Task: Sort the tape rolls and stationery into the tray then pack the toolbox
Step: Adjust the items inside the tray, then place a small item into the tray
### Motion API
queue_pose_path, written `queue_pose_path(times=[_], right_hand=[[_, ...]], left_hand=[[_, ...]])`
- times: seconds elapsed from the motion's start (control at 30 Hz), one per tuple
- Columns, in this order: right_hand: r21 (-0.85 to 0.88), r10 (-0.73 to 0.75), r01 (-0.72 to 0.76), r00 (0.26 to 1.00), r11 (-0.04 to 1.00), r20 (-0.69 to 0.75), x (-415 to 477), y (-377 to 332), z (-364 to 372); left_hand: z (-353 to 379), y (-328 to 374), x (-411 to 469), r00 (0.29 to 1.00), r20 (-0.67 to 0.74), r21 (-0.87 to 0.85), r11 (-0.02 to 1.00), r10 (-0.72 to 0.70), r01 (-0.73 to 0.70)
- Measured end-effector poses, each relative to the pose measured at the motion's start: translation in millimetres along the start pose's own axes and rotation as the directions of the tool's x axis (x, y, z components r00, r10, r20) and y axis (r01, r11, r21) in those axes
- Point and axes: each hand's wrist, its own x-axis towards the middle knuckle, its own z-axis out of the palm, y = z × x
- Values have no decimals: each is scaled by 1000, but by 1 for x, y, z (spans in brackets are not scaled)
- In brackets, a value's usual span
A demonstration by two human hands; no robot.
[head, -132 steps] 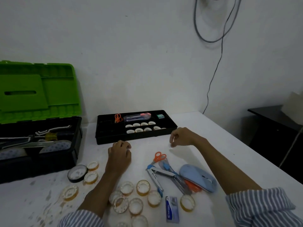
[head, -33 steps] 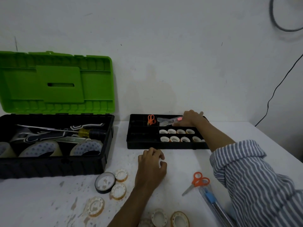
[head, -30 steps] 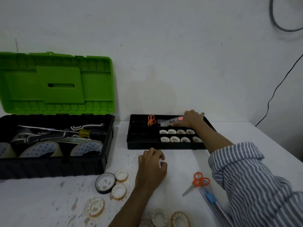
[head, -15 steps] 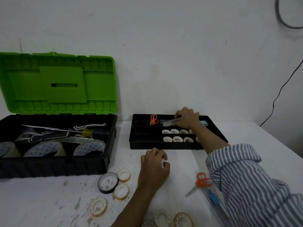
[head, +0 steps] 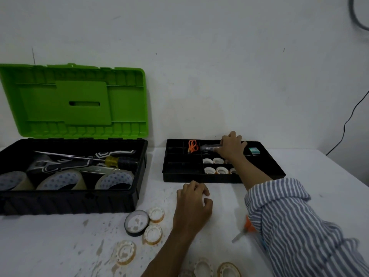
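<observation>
Right hand (head: 231, 145): in the tray's (head: 199, 178) back row, fingers curled on the right end of the clear case (head: 209, 147).
Case axis: left to right, along the back wall.
Left hand (head: 192, 206): on the table (head: 319, 176), near the tray's front wall, closed round a small roll (head: 205, 196).
Roll's way, probably: forward and right, to the sorted rolls (head: 208, 161); the right forearm crosses there.

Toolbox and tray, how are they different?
The toolbox has a green lid, raised; the tray has no lid. The toolbox holds big tape rolls and a screwdriver; the tray holds small rolls and orange scissors. The tray is split into compartments; the toolbox shows no dividers. Both are black and sit on the white table.
</observation>
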Motion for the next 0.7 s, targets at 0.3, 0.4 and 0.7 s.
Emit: queue_pose_path(times=[0.3, 0.4, 0.7], right_hand=[[127, -16, -4, 988, 992, 155, -4, 15, -27], [170, 16, -31, 996, 985, 91, -10, 27, -40], [269, 34, -41, 999, 962, 30, -59, 64, -58]], left_hand=[[-3, 1, -1, 1000, 7, -14, 1000, 1, -1], [-4, 2, -2, 1000, -9, -33, 999, 10, -10], [-5, 1, -5, 999, -20, -10, 999, 39, -40]])
